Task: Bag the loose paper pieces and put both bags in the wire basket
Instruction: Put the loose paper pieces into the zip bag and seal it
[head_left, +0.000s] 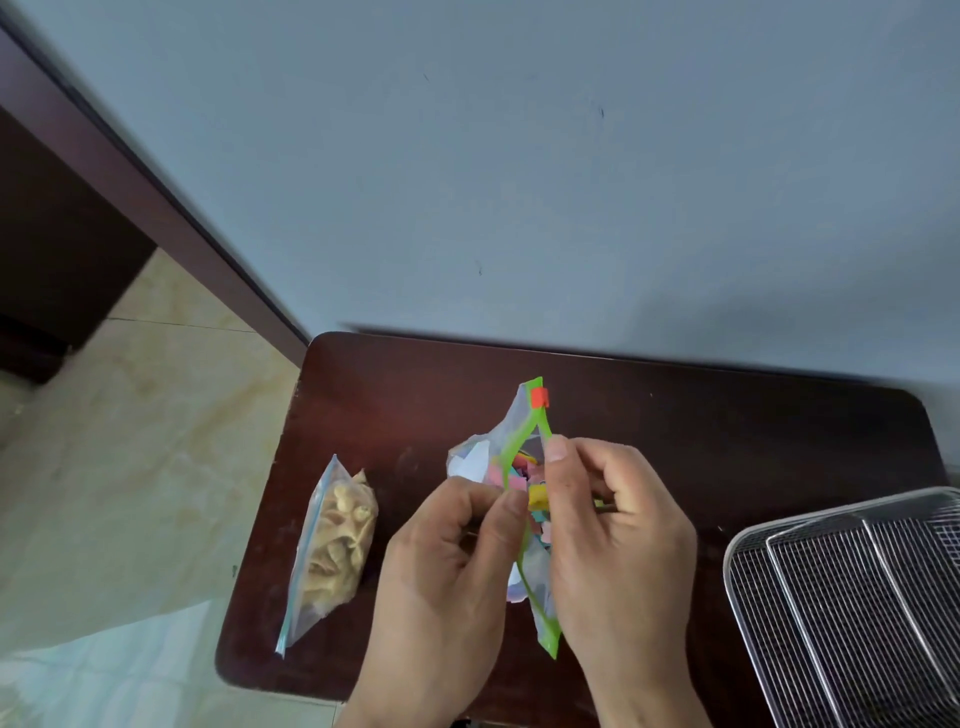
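A clear zip bag with a green closure strip (525, 431) and an orange slider stands upright at the middle of the dark wooden table (395, 395). Colourful paper pieces (519, 475) show inside its open mouth. My left hand (447, 577) pinches the near-left side of the mouth. My right hand (618, 540) pinches the right side of the green strip. A second clear bag with a blue strip (332, 545), filled with tan pieces, lies on the table at the left. The wire basket (852, 597) sits at the right edge, partly cut off.
The small table stands against a pale blue wall (519, 182). Beige floor tiles (130, 441) lie to the left, with dark furniture (52, 234) beyond them.
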